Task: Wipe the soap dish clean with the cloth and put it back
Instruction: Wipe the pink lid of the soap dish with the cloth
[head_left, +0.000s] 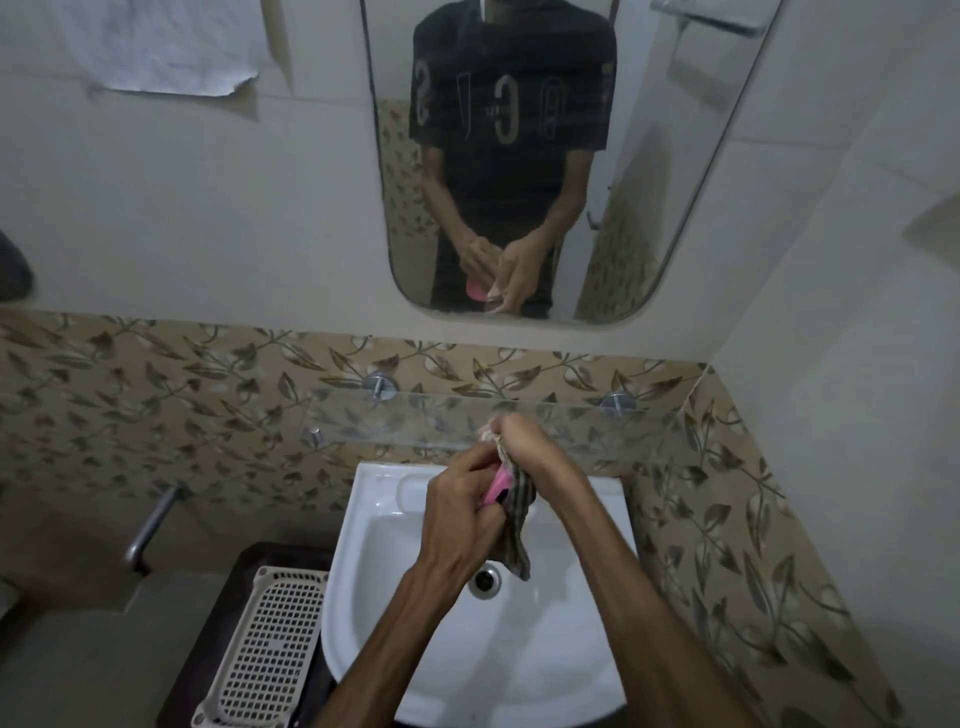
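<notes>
Left hand (460, 506) grips pink soap dish (494, 484); right hand (524, 441) grips cloth (517, 525).

The black short-sleeved T-shirt (511, 104) reflected in the rounded wall mirror (691, 171) bears large pale mirrored characters, roughly "S", "G" and "0", with smaller print too blurred to read.

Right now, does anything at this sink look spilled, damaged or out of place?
Nothing stands out. The left hand holds the pink soap dish over the white basin while the right hand grips the striped cloth against it. No spill shows.
</notes>
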